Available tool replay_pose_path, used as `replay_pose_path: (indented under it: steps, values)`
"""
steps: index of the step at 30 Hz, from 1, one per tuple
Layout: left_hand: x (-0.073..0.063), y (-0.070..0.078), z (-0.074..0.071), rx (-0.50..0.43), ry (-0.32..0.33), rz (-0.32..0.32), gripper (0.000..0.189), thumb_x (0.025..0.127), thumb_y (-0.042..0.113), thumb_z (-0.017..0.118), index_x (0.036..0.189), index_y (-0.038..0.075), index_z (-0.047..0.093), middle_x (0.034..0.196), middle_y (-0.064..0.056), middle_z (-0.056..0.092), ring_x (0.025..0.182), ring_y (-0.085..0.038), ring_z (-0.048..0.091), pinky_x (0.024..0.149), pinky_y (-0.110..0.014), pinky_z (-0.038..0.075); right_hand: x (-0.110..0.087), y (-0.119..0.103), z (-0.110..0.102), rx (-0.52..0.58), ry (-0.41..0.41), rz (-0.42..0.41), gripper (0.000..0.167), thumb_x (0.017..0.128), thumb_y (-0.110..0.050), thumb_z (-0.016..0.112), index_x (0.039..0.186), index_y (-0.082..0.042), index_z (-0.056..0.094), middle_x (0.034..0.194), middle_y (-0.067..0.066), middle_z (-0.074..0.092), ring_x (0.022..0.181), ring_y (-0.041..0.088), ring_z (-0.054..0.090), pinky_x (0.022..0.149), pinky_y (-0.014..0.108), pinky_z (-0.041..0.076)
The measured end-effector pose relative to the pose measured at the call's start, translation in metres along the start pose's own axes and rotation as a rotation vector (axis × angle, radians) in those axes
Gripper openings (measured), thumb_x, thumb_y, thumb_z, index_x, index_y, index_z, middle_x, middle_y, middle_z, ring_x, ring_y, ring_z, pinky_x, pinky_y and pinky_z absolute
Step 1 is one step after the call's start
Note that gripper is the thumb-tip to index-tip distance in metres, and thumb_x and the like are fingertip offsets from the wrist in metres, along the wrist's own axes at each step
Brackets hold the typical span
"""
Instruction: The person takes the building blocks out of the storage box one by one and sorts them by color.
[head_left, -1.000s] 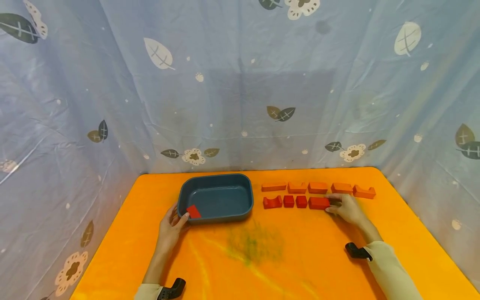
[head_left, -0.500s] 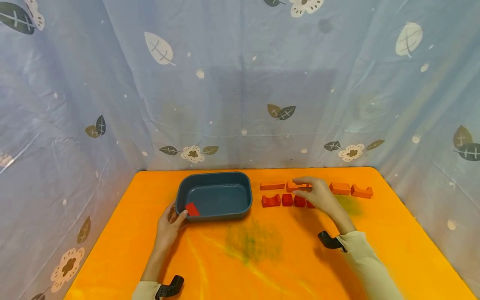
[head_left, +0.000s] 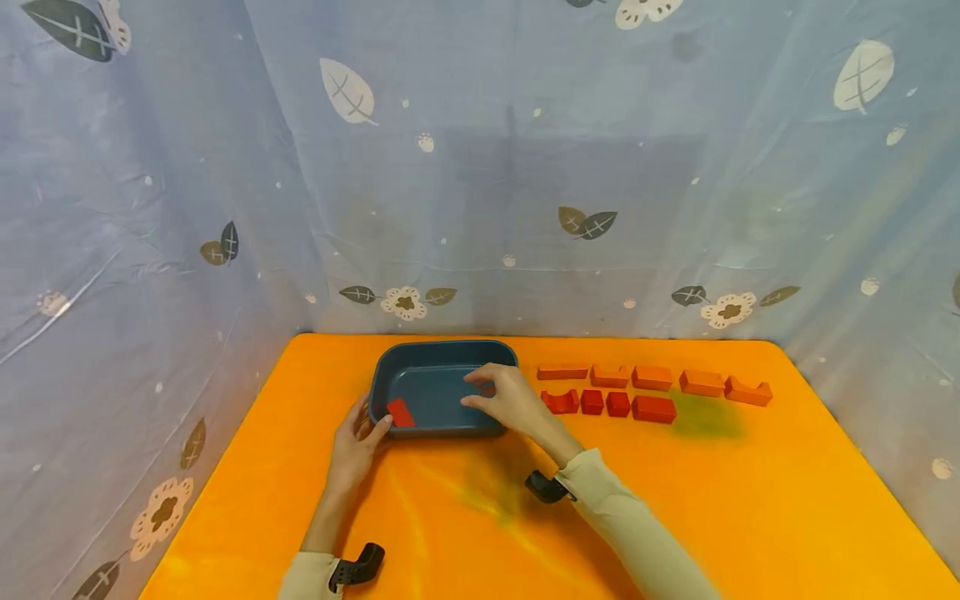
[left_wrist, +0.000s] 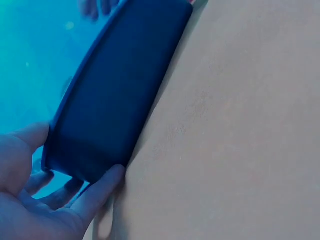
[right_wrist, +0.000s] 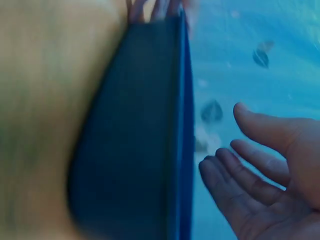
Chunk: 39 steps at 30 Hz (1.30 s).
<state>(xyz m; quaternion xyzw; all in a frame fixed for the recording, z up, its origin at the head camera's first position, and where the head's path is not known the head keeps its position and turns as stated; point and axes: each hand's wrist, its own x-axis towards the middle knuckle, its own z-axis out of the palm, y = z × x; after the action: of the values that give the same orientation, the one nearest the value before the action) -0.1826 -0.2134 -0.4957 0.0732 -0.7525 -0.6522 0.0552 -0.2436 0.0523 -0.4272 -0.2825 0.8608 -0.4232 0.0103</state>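
Observation:
A dark blue-grey rectangular tray [head_left: 438, 400] stands at the back left of the table, with a flat red piece [head_left: 402, 413] in its near left corner. My left hand [head_left: 352, 454] holds that corner, thumb at the rim and fingers against the outer wall; the left wrist view shows this hand [left_wrist: 55, 200] close up at the tray's end [left_wrist: 115, 95]. Over the tray's right side hovers my right hand [head_left: 517, 404], nothing in it. In the right wrist view its fingers [right_wrist: 240, 180] are spread from the thumb, beside the tray wall [right_wrist: 130, 125].
Right of the tray, red blocks [head_left: 655, 409] form a front row, some notched. Behind them runs a row of orange blocks [head_left: 652, 377]. A patterned curtain [head_left: 480, 208] closes off the orange table's [head_left: 712, 500] back and sides.
My right hand has swept left, from the red block at the front row's right end, past the blocks, to above the tray. The left hand stays on the tray. The head view has shifted slightly.

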Motion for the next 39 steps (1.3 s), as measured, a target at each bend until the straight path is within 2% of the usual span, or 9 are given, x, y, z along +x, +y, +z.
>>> replay_pose_path:
  steps: [6, 12, 17, 20, 24, 30, 34, 39]
  values:
    - [0.002, -0.001, 0.008, 0.028, 0.006, 0.024, 0.066, 0.096, 0.018, 0.064, 0.153, 0.007, 0.031, 0.146, -0.024, 0.041, 0.132, -0.042, 0.043, 0.1, -0.044, 0.05, 0.029, -0.012, 0.044, -0.053, -0.071, 0.106, 0.037, 0.086, -0.022, 0.077, 0.117, -0.002, 0.071, 0.112, 0.012, 0.07, 0.095, 0.023, 0.067, 0.081, 0.033, 0.059]
    - [-0.001, 0.0, 0.005, 0.056, 0.006, 0.025, 0.069, 0.097, 0.021, 0.063, 0.154, 0.006, 0.028, 0.15, -0.025, 0.036, 0.136, -0.044, 0.036, 0.108, -0.053, 0.041, 0.057, -0.019, 0.08, -0.159, -0.118, 0.165, 0.035, 0.083, -0.025, 0.081, 0.108, -0.002, 0.074, 0.104, 0.008, 0.073, 0.095, 0.023, 0.068, 0.081, 0.03, 0.058]
    - [-0.001, -0.001, 0.005, 0.027, -0.003, 0.022, 0.069, 0.097, 0.021, 0.064, 0.154, 0.005, 0.028, 0.149, -0.025, 0.038, 0.135, -0.041, 0.041, 0.104, -0.043, 0.047, 0.069, -0.025, 0.099, -0.258, -0.178, 0.237, 0.027, 0.078, -0.028, 0.085, 0.079, -0.003, 0.075, 0.072, 0.005, 0.07, 0.067, 0.02, 0.063, 0.06, 0.025, 0.053]
    - [-0.001, -0.001, 0.006, -0.01, -0.012, 0.006, 0.068, 0.097, 0.019, 0.063, 0.154, 0.005, 0.028, 0.148, -0.024, 0.04, 0.132, -0.039, 0.044, 0.099, -0.038, 0.051, 0.072, -0.026, 0.107, -0.311, -0.164, 0.272, 0.028, 0.076, -0.026, 0.086, 0.073, -0.005, 0.068, 0.065, 0.003, 0.062, 0.06, 0.019, 0.056, 0.055, 0.025, 0.047]
    - [-0.001, 0.0, 0.006, -0.02, 0.0, -0.001, 0.067, 0.098, 0.017, 0.063, 0.153, 0.003, 0.029, 0.146, -0.027, 0.041, 0.129, -0.04, 0.046, 0.097, -0.041, 0.053, 0.075, -0.027, 0.114, -0.378, -0.154, 0.279, 0.023, 0.08, -0.022, 0.082, 0.082, -0.005, 0.066, 0.075, 0.004, 0.064, 0.068, 0.021, 0.059, 0.06, 0.029, 0.051]
    - [0.001, 0.003, 0.003, -0.034, 0.001, -0.006, 0.066, 0.098, 0.016, 0.062, 0.153, 0.004, 0.028, 0.146, -0.026, 0.041, 0.13, -0.039, 0.046, 0.097, -0.044, 0.052, 0.08, -0.034, 0.112, -0.476, -0.201, 0.273, 0.016, 0.083, -0.016, 0.078, 0.092, -0.006, 0.068, 0.086, 0.004, 0.068, 0.077, 0.022, 0.063, 0.068, 0.031, 0.055]
    - [0.001, 0.003, 0.004, -0.042, -0.004, -0.011, 0.067, 0.098, 0.017, 0.062, 0.154, 0.005, 0.028, 0.146, -0.026, 0.041, 0.129, -0.038, 0.047, 0.097, -0.046, 0.052, 0.079, -0.031, 0.106, -0.478, -0.196, 0.291, 0.012, 0.084, -0.013, 0.076, 0.087, -0.008, 0.066, 0.079, 0.003, 0.065, 0.072, 0.02, 0.06, 0.064, 0.03, 0.053]
    - [0.001, 0.003, 0.004, -0.013, 0.003, -0.032, 0.07, 0.098, 0.02, 0.063, 0.155, 0.005, 0.026, 0.146, -0.026, 0.04, 0.13, -0.039, 0.046, 0.098, -0.046, 0.051, 0.076, -0.018, 0.096, -0.408, -0.153, 0.282, 0.013, 0.08, -0.013, 0.077, 0.077, -0.007, 0.066, 0.07, 0.001, 0.062, 0.064, 0.02, 0.056, 0.057, 0.028, 0.051]
